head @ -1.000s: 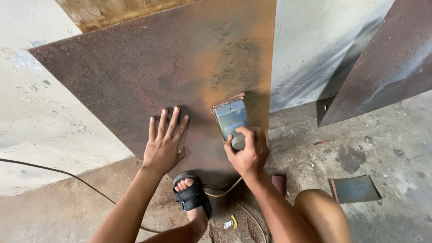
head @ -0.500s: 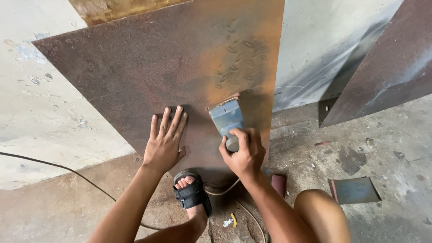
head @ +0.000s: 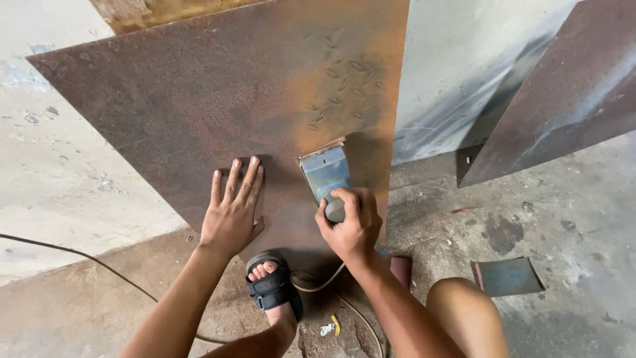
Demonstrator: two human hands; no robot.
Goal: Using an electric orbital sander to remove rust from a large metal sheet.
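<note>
A large rusty brown metal sheet point(head: 199, 99) leans upright in front of me. My left hand point(head: 232, 212) lies flat on its lower part, fingers spread. My right hand point(head: 348, 225) grips the rear knob of a grey electric sander point(head: 324, 174), whose flat pad presses against the sheet just right of my left hand. The sander's cord point(head: 318, 284) runs down from under my right wrist toward the floor. An orange, worn patch with raised tread marks point(head: 344, 86) lies above the sander.
My foot in a black sandal point(head: 271, 288) rests at the sheet's base. A black cable point(head: 79, 255) crosses the concrete floor at left. More metal sheets point(head: 570, 93) lean at right. A small metal offcut point(head: 507, 275) lies by my knee point(head: 464, 311).
The sander and my right hand have shifted slightly left and up along the sheet. My left hand stays pressed flat in the same place.
</note>
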